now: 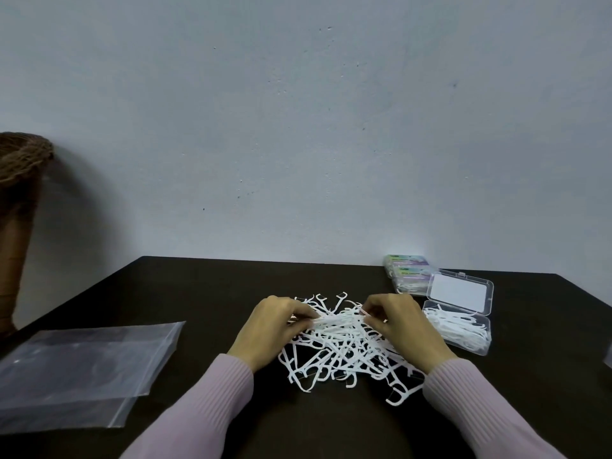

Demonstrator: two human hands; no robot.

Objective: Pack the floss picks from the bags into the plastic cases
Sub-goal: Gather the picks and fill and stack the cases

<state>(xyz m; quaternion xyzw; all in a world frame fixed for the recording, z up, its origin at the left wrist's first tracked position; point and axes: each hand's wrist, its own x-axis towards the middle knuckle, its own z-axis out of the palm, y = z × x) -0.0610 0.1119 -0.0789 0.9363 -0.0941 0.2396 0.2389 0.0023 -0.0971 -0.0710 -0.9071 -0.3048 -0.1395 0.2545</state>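
Note:
A loose heap of white floss picks (344, 356) lies in the middle of the dark table (205, 286). My left hand (271, 329) and my right hand (400, 323) sit over the heap's far side, and between them they pinch a small bundle of floss picks (337, 318) held level just above the pile. To the right stands an open clear plastic case (458, 313), its lid raised and its tray partly filled with picks. Behind it lie two closed cases with coloured labels (409, 270).
Flat, see-through plastic bags (82, 369) lie at the table's left front. A brown woven basket on a stand (20, 180) rises beyond the left edge. A pale wall backs the table. A small clear object (607, 357) shows at the right border.

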